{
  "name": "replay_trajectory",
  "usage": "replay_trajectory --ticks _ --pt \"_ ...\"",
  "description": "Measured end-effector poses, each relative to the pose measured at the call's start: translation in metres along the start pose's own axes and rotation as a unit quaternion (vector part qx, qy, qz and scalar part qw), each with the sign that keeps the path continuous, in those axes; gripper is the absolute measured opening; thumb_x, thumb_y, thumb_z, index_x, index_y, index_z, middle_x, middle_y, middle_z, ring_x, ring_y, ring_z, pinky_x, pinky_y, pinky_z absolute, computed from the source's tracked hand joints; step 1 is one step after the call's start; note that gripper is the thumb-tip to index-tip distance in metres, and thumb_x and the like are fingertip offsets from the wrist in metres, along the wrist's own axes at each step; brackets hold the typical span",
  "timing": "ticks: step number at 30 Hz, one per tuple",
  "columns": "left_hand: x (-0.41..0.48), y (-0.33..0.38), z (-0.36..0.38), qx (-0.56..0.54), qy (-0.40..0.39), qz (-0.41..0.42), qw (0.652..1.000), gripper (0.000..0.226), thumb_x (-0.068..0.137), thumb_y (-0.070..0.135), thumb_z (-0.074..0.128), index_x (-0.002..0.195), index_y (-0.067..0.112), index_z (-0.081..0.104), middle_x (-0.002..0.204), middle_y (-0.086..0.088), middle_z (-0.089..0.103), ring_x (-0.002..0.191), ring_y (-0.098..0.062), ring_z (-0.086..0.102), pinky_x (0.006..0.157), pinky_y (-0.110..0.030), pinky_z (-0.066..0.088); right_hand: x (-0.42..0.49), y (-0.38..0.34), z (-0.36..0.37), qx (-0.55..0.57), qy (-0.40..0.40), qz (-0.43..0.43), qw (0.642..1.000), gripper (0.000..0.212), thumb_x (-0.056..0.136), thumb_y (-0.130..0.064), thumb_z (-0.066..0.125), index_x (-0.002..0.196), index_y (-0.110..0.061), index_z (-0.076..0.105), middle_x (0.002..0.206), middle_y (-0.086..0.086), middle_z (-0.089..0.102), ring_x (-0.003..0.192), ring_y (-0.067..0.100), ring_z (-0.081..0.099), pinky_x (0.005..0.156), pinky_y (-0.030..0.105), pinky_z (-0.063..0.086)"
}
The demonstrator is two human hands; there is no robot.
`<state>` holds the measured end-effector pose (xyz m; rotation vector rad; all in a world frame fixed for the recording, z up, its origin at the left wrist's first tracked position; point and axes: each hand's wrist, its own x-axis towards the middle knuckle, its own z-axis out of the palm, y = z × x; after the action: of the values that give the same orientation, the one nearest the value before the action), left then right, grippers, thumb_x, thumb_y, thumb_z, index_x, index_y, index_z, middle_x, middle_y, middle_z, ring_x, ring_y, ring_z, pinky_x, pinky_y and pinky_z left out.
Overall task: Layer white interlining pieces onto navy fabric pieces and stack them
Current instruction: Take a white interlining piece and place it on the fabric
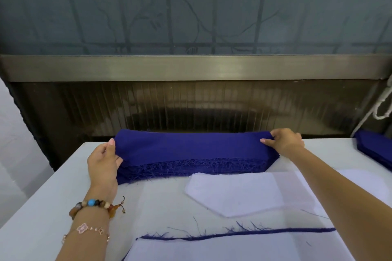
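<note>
Navy fabric pile point(191, 154) lay at the far edge of the tabletop point(42, 207); left grip point(104, 161) and right grip point(284, 142) each pinched an end of its top piece. White interlining point(233, 193) lay just in front.

Your white desk point(53, 207) backs onto a dark ribbed panel point(191, 108), with a brushed metal rail point(191, 68) above it and a frosted gridded window point(191, 6) on top. A white cord point(381, 104) hangs far right.

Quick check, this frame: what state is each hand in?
Left hand: holding, pinches the left end of the top navy piece.
Right hand: holding, grips the right end of the same piece.
</note>
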<state>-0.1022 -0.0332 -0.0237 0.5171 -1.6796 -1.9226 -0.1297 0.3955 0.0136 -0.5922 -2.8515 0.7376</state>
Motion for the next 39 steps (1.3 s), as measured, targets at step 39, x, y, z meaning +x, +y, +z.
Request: replay_trajectory --ticks 39 --pt "-0.104 0.046 -0.031 0.130 -0.042 0.043 0.990 0.018 0.089 0.017 0.071 0.081 0.001 0.064 0.080 -0.013 0.071 0.075 -0.026 0.071 0.056 -0.026 0.052 -0.102 0.070 -0.060 0.331 0.023 0.041 0.942 0.015 0.091 -0.025 0.063 0.093 -0.009 0.065 0.079 0.005 0.066 0.066 0.014 0.060 0.054 0.019 0.045"
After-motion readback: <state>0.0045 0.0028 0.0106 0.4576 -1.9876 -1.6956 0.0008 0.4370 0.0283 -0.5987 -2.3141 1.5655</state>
